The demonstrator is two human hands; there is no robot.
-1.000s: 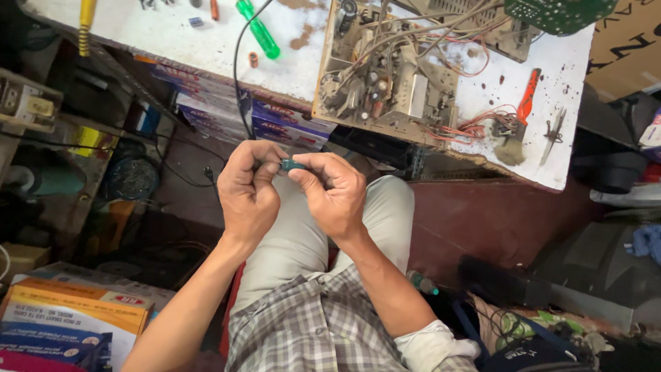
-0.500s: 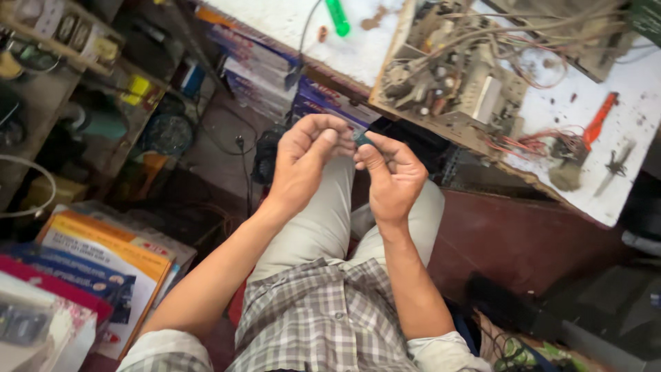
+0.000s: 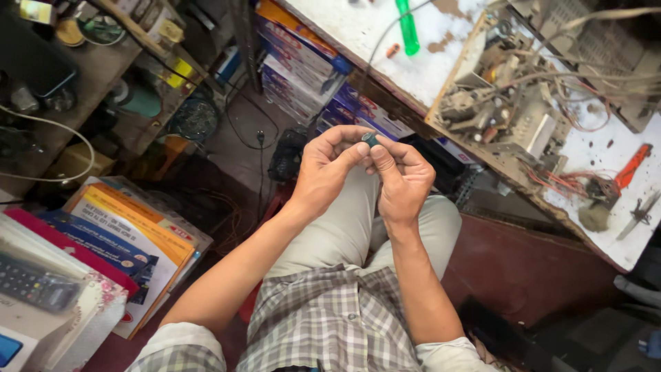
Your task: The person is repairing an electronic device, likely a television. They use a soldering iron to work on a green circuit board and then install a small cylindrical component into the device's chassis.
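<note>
Both my hands meet above my lap and pinch a small dark round part (image 3: 370, 138) between their fingertips. My left hand (image 3: 327, 169) curls around it from the left, thumb and forefinger on it. From the right, my right hand (image 3: 403, 180) presses its thumb and forefinger against the same piece. Most of the part is hidden by the fingers. I sit in light trousers and a checked shirt, below the edge of a white workbench (image 3: 427, 58).
On the bench lie an open circuit board with wires (image 3: 523, 103), a green-handled tool (image 3: 407, 27) and an orange-handled tool (image 3: 632, 167). Stacked flat boxes (image 3: 310, 76) sit under the bench. Cluttered shelves (image 3: 89, 76) stand left; cartons and a remote control (image 3: 34, 282) lie lower left.
The view has swung and tilted, so the bench now sits upper right. My hands stay together on the small part, fingers shifting slightly around it.
</note>
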